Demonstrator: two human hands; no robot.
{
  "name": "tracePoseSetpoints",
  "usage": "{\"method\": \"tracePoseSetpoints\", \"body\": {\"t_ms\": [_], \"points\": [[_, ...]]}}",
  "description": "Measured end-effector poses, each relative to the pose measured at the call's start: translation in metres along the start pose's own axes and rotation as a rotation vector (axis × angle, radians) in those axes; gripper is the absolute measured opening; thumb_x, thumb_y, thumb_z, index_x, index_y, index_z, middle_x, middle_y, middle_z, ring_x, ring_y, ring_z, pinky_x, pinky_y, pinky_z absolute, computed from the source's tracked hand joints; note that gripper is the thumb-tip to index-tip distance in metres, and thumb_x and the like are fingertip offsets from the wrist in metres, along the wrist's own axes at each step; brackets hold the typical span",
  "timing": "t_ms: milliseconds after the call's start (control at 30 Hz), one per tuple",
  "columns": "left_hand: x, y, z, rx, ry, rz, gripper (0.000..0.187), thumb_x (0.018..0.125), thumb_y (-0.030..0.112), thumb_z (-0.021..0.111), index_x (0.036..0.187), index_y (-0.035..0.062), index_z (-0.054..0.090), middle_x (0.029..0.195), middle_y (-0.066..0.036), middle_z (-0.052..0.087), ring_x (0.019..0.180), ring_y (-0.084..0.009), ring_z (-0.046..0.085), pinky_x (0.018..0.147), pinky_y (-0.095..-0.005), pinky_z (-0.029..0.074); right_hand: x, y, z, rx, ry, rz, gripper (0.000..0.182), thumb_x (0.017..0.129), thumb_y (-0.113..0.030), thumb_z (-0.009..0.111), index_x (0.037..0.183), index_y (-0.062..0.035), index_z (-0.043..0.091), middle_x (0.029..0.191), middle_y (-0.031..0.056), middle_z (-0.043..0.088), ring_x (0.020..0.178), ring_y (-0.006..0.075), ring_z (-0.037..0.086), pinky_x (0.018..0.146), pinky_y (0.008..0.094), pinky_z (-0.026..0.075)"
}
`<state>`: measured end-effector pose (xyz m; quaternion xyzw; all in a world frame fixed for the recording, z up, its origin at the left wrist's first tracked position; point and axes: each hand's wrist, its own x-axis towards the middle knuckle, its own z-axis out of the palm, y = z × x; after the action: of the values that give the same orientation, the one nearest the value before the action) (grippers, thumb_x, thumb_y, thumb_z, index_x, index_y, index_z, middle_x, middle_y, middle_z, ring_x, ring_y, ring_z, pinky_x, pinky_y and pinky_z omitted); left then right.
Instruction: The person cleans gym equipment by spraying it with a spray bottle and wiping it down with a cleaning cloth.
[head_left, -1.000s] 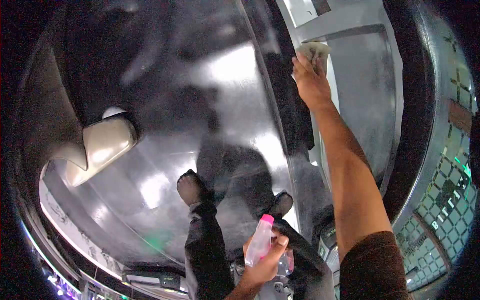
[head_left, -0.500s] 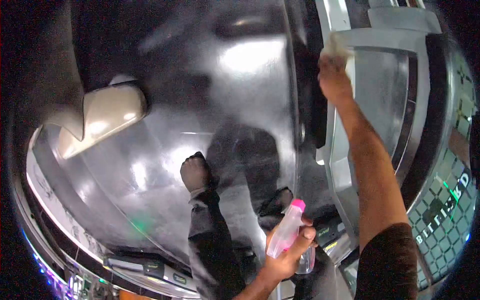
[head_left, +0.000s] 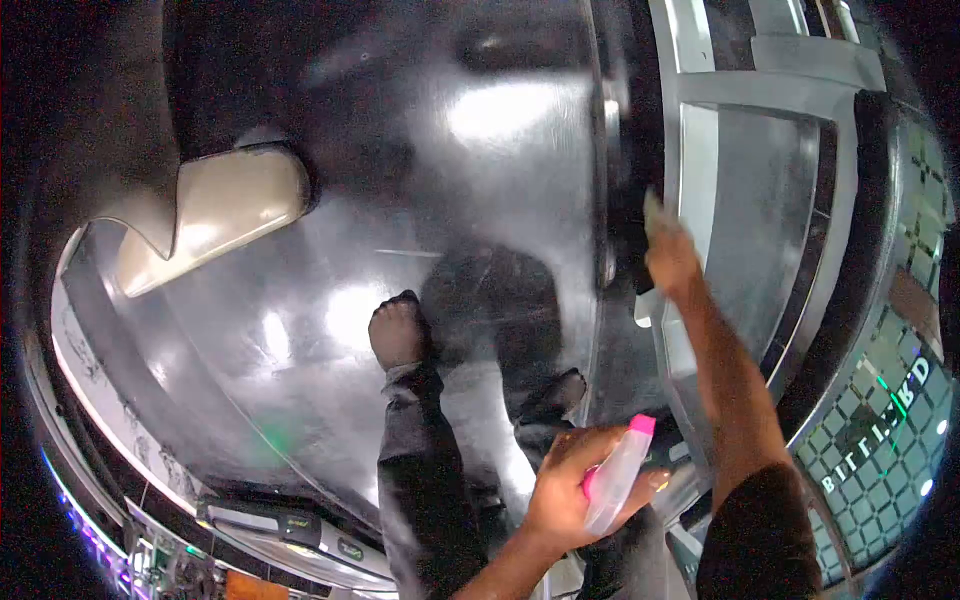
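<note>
My left hand [head_left: 572, 490], low in the middle of the view, is wrapped around a spray bottle [head_left: 620, 478] with a translucent white head and a pink nozzle and trigger. The nozzle points up and slightly right; much of the bottle's body is hidden behind the head and hand. Farther forward and to the right, my right hand [head_left: 673, 262] is closed on a pale cloth [head_left: 655, 215], blurred by motion. That hand overlaps the dark strip beside a white frame [head_left: 697, 170] with a grey panel [head_left: 765, 190] in it.
Two feet, one plainly bare [head_left: 397, 333], stand on a shiny dark floor [head_left: 330, 250]. A beige padded piece [head_left: 235, 195] lies at left. A lettered, tiled-looking surface [head_left: 880, 430] is at right, and a pale object with dark panels [head_left: 290, 535] at lower left.
My right hand with the cloth has come down along the white frame, toward me. My left hand has turned the spray bottle, and its nozzle has shifted right.
</note>
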<state>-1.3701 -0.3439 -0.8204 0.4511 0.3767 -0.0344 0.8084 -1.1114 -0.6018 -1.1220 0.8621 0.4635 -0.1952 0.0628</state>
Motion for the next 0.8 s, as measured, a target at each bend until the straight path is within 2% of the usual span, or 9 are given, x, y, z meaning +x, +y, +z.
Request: {"method": "tracePoseSetpoints", "body": {"t_ms": [33,100,133,233,367,500,633,767,800], "points": [[-0.003,-0.004,0.000,0.022,0.006,0.019,0.036,0.071,0.015,0.088,0.096,0.0028,0.065,0.088,-0.010,0.069,0.074,-0.0271,0.067,0.068,-0.0356,0.051,0.050,-0.010,-0.040,-0.435,-0.076,-0.026,0.047,0.093,-0.011,0.043,0.138,0.0027,0.049,0.151,0.0161,0.042,0.139,0.0342,0.037,0.121,0.0407,0.022],[-0.008,-0.014,0.004,0.065,0.019,0.059,0.038,0.070,0.015,0.089,0.097,0.0034,0.064,0.090,-0.010,0.069,0.076,-0.0264,0.067,0.070,-0.0353,0.050,0.121,-0.007,-0.078,-0.195,0.208,0.123,0.044,0.083,-0.005,0.053,0.126,0.0025,0.059,0.137,0.0207,0.053,0.131,0.0366,0.046,0.113,0.0462,0.035],[-0.010,-0.015,0.006,0.120,-0.006,0.058,0.039,0.070,0.015,0.089,0.098,0.0044,0.064,0.087,-0.010,0.069,0.076,-0.0265,0.067,0.069,-0.0347,0.050,0.132,0.005,-0.091,-0.538,0.036,-0.083,0.035,0.085,-0.010,0.054,0.116,0.0023,0.065,0.134,0.0197,0.056,0.134,0.0350,0.045,0.114,0.0475,0.033],[-0.013,-0.013,0.008,0.209,-0.112,-0.001,0.038,0.071,0.016,0.088,0.098,0.0040,0.064,0.088,-0.011,0.070,0.078,-0.0271,0.068,0.070,-0.0344,0.050,0.077,-0.031,-0.082,-0.451,-0.195,0.156,0.040,0.092,-0.014,0.053,0.131,-0.0044,0.058,0.134,0.0131,0.057,0.139,0.0352,0.037,0.110,0.0486,0.039],[-0.011,-0.013,0.011,0.151,-0.042,0.095,0.039,0.070,0.018,0.088,0.098,0.0025,0.066,0.086,-0.011,0.069,0.070,-0.0267,0.066,0.068,-0.0361,0.050,-0.143,-0.048,0.026,-0.384,-0.165,0.088,0.037,0.090,-0.015,0.053,0.122,0.0018,0.060,0.119,0.0225,0.061,0.119,0.0384,0.054,0.101,0.0478,0.047],[-0.008,-0.008,0.007,0.100,-0.013,0.117,0.039,0.070,0.019,0.088,0.098,0.0019,0.067,0.080,-0.010,0.068,0.065,-0.0263,0.064,0.063,-0.0374,0.049,-0.179,-0.081,0.009,-0.243,-0.406,0.254,0.037,0.085,-0.021,0.059,0.115,0.0009,0.064,0.118,0.0219,0.062,0.116,0.0339,0.057,0.092,0.0502,0.051],[-0.013,-0.014,0.005,0.159,-0.121,0.099,0.042,0.069,0.019,0.089,0.099,0.0036,0.065,0.092,-0.010,0.069,0.072,-0.0271,0.065,0.066,-0.0364,0.049,-0.069,-0.062,-0.024,-0.036,-0.005,-0.006,0.031,0.090,-0.019,0.056,0.112,-0.0005,0.068,0.123,0.0171,0.061,0.126,0.0358,0.051,0.113,0.0452,0.034],[-0.028,-0.026,0.013,0.226,-0.067,0.109,0.048,0.073,0.023,0.089,0.108,0.0004,0.066,0.094,-0.013,0.067,0.084,-0.0230,0.067,0.077,-0.0334,0.053,-0.031,-0.048,-0.037,-0.259,-0.257,-0.076,0.026,0.091,-0.015,0.052,0.102,-0.0001,0.070,0.140,0.0207,0.051,0.135,0.0296,0.044,0.120,0.0484,0.020],[-0.026,-0.025,0.013,0.225,-0.069,0.128,0.048,0.073,0.022,0.089,0.108,0.0005,0.066,0.094,-0.013,0.067,0.084,-0.0230,0.067,0.077,-0.0334,0.053,-0.074,-0.050,-0.032,-0.368,-0.026,-0.132,0.027,0.092,-0.013,0.051,0.109,0.0003,0.067,0.130,0.0216,0.058,0.132,0.0327,0.047,0.119,0.0501,0.021]]}}
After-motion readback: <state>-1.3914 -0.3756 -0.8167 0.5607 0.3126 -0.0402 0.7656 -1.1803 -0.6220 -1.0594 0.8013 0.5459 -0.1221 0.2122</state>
